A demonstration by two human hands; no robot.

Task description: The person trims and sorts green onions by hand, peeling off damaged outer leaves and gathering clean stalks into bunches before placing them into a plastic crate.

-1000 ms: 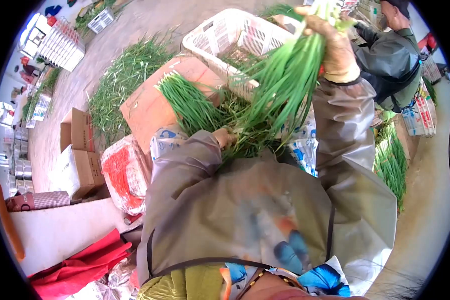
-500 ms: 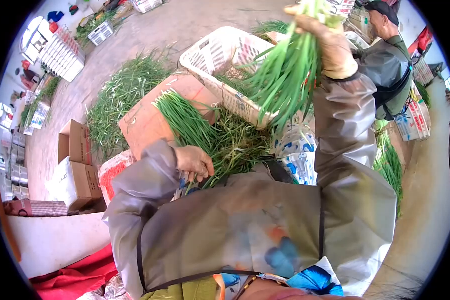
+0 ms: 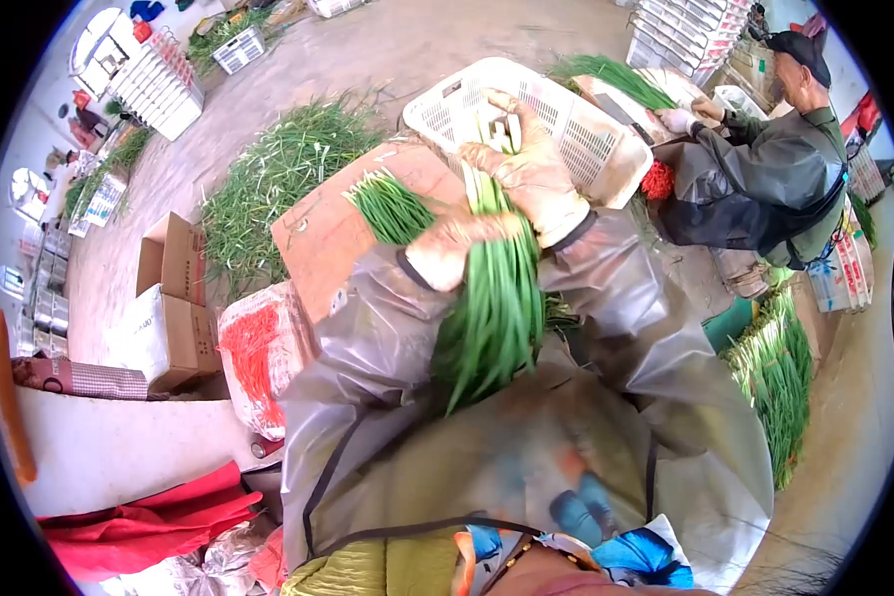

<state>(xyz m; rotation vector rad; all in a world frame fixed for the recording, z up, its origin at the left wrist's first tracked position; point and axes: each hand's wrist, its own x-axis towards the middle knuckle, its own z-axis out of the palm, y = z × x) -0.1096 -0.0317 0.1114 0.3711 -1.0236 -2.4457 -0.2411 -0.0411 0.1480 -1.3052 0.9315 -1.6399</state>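
In the head view, the left hand point(image 3: 459, 242) grips the middle of a bunch of green stalks point(image 3: 494, 308) before the apron point(image 3: 467, 462); the right hand point(image 3: 538, 177) grips its pale upper ends. Its blurred leaf tips perhaps touch the apron. Another bunch point(image 3: 387, 207) lies on a brown board point(image 3: 318, 226), near a white crate point(image 3: 591, 149).

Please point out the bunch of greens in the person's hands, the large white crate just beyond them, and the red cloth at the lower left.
Bunch of greens point(image 3: 497, 308): head view, on the hanging leaves.
White crate point(image 3: 588, 139): head view, on its slotted wall.
Red cloth point(image 3: 149, 528): head view, on its middle.
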